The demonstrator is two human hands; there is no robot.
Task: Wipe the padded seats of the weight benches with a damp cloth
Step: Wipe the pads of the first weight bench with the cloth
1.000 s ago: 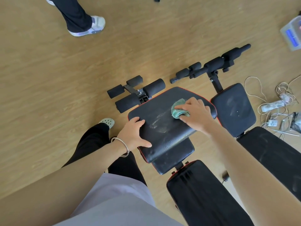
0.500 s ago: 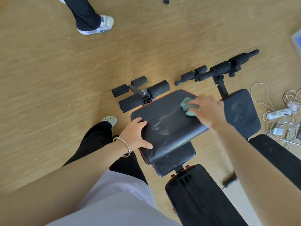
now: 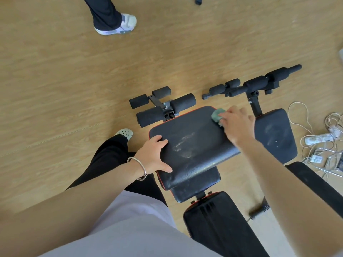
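Your right hand [image 3: 236, 125] pressed the bunched green cloth [image 3: 217, 115] onto the far right corner of the seat [image 3: 194, 145], fingers curled over it; your left hand [image 3: 154, 156] gripped the seat's left edge.

Both bare arms were stretched forward and down, one hand bracing and the other on the cloth.
The left forearm [image 3: 83, 197] angled up from the lower left with a straight wrist. The left hand [image 3: 151, 156] clasped the left edge of the seat pad [image 3: 194, 145], its fingers bent over the far-left corner and its thumb spread along the top. The right forearm [image 3: 287, 182] stretched further out. The right hand [image 3: 236, 125], knuckles up and slightly blurred, held the bunched cloth [image 3: 217, 115] under curled fingers at the pad's far-right corner.
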